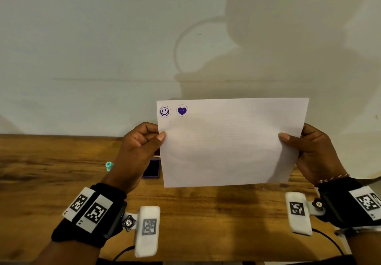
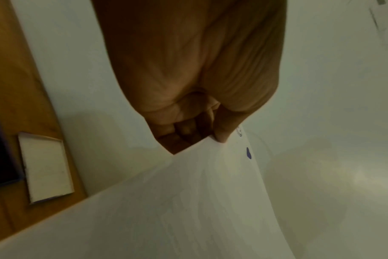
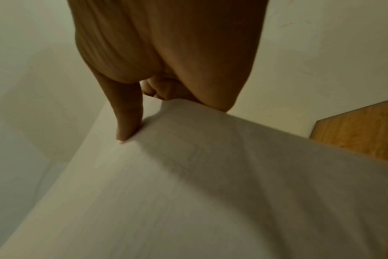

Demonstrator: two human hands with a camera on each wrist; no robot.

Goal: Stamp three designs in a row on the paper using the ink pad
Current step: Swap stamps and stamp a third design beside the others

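Note:
A white sheet of paper [image 1: 228,143] is held upright above the wooden table, facing me. Near its top left corner sit two purple stamped marks, a smiley face [image 1: 165,111] and a heart [image 1: 182,110]. My left hand [image 1: 142,141] pinches the paper's left edge, thumb in front. My right hand [image 1: 309,147] pinches the right edge the same way. The paper [image 2: 188,210] and the left thumb show in the left wrist view, the paper [image 3: 210,192] and the right thumb in the right wrist view. The open purple ink pad [image 1: 151,168] lies on the table, partly hidden behind the sheet.
A teal stamp [image 1: 109,165] lies on the wooden table [image 1: 51,171] left of my left wrist. The ink pad's pale lid [image 2: 45,168] rests beside the dark pad [image 2: 0,154]. A plain wall [image 1: 103,48] rises right behind the table.

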